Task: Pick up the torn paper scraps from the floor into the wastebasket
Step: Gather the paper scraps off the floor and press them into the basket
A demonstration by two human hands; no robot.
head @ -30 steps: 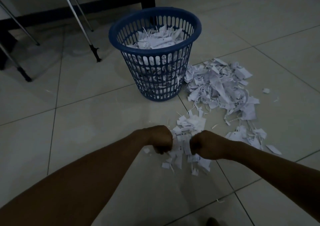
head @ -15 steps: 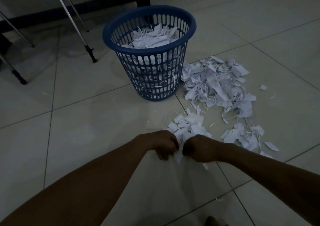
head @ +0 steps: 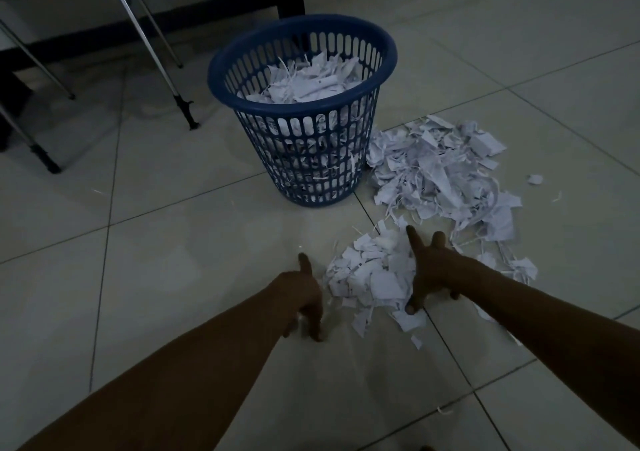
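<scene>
I am bracketing a small heap of torn white paper scraps (head: 372,270) on the tiled floor (head: 173,243), left hand (head: 301,298) and right hand (head: 429,270) open-fingered, gripping nothing, to scoop it. Beyond, the blue slotted plastic wastebasket (head: 304,160) is sitting nearly full; a larger scrap pile (head: 446,170) is lying at its right.

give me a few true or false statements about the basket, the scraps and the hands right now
1. The blue wastebasket already holds paper. True.
2. The wastebasket lies tipped on its side. False: it stands upright.
3. Both hands are spread open on either side of the small scrap pile. True: left hand, right hand.
4. The large scrap pile lies left of the wastebasket. False: it lies to its right.
</scene>
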